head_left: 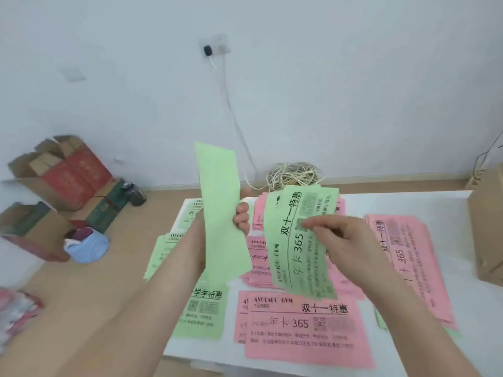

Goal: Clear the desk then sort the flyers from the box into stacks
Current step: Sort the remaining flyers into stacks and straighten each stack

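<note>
Our right hand [343,242] pinches a green flyer [295,240]; green stacks [201,314] lie along the desk's [408,202] left edge, nearer our left hand [241,218], which grips a sheet [221,213].

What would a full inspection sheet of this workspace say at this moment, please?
Surface: white desk, mostly under paper.
Job's things: pink flyer stacks front and right; green flyer stacks left; cardboard box at right edge.
Clutter: open cartons, blue object, dark container on wooden floor.
Grips: left grip holds blank-side green flyer upright; right grip pinches printed green flyer.
Cables: white cable coil beyond desk, lead to wall socket; black wires far right.
Surroundings: white wall.
</note>
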`<state>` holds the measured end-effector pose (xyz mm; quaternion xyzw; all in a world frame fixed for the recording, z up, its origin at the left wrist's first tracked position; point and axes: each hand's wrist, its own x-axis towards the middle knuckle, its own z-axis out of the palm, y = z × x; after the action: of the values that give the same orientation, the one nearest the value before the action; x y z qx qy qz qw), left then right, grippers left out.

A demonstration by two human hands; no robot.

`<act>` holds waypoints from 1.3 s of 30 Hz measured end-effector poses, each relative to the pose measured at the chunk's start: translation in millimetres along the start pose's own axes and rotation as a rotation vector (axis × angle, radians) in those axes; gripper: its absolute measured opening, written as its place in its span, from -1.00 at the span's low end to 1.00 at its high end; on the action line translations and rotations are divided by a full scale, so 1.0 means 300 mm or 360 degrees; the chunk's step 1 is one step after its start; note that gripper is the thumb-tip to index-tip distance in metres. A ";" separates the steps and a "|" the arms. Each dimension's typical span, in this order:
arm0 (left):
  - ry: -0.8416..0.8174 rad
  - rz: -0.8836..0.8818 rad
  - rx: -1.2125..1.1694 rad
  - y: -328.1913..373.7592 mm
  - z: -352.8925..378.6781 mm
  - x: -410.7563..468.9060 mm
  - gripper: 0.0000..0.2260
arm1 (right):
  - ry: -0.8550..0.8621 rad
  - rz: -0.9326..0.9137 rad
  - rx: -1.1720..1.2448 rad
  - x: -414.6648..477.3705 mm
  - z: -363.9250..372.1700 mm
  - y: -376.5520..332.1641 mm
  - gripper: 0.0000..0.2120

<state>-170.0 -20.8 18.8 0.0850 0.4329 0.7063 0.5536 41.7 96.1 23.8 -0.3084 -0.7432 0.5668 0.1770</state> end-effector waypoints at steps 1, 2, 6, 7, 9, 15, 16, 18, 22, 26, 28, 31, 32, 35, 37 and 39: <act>0.0067 -0.0014 -0.0037 -0.016 -0.008 -0.023 -0.64 | -0.0057 -0.0036 -0.0015 0.005 0.032 -0.028 -0.80; 0.0185 0.0013 -0.0002 -0.029 -0.017 -0.045 -0.77 | -0.0126 -0.0069 -0.0045 0.010 0.063 -0.050 -0.82; 0.0715 0.0601 0.1035 -0.033 -0.077 -0.116 -0.74 | -0.0317 -0.0062 0.0004 0.021 0.149 -0.103 -0.22; 0.0819 0.0701 0.1344 -0.022 -0.102 -0.131 -0.74 | -0.0309 -0.0012 0.0060 0.029 0.164 -0.099 -0.08; 0.0917 0.0767 0.1734 0.003 -0.151 -0.153 -0.79 | -0.0261 0.0080 0.0132 0.044 0.197 -0.084 -0.07; 0.0766 0.0357 0.1916 0.080 -0.281 -0.238 -0.83 | 0.0067 0.0298 0.0344 0.071 0.340 0.001 -0.86; 0.0703 0.0173 0.1951 0.097 -0.314 -0.264 -0.75 | 0.0110 0.0372 0.0446 0.073 0.355 0.012 -0.89; 0.0610 -0.0026 0.1811 0.120 -0.391 -0.309 -0.71 | 0.0161 0.0497 0.0598 0.072 0.382 0.037 -0.91; 0.0604 0.0063 0.0826 0.109 -0.499 -0.354 -0.83 | 0.0216 0.0642 0.0764 0.066 0.455 0.078 -0.88; 0.0755 0.0122 0.1122 0.072 -0.541 -0.324 -0.78 | 0.0243 0.0537 0.0650 0.058 0.521 0.077 -0.90; 0.0965 0.0300 0.1181 0.115 -0.568 -0.294 -0.75 | 0.0312 0.0444 0.0457 0.061 0.530 0.061 -0.91; 0.1144 0.0480 0.1271 0.215 -0.647 -0.253 -0.72 | 0.0427 0.0240 -0.0045 0.074 0.502 0.035 -0.79; 0.1158 0.0465 0.1311 0.241 -0.679 -0.250 -0.71 | 0.0447 0.0190 -0.0119 0.077 0.487 0.020 -0.76; 0.1051 0.0289 0.1474 0.254 -0.750 -0.278 -0.72 | 0.0589 0.0107 -0.0083 0.099 0.431 -0.024 -0.50; 0.0984 0.0164 0.1536 0.214 -0.769 -0.313 -0.71 | 0.0719 0.0099 0.0026 0.123 0.395 -0.040 -0.31; 0.0938 0.0046 0.1564 0.154 -0.772 -0.356 -0.72 | 0.0818 0.0101 0.0194 0.147 0.376 -0.053 -0.20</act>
<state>-301.7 -232.6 -51.5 0.1378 0.8454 0.4233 0.2953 -64.4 39.7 1.8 -0.4541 -0.6282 0.5188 0.3605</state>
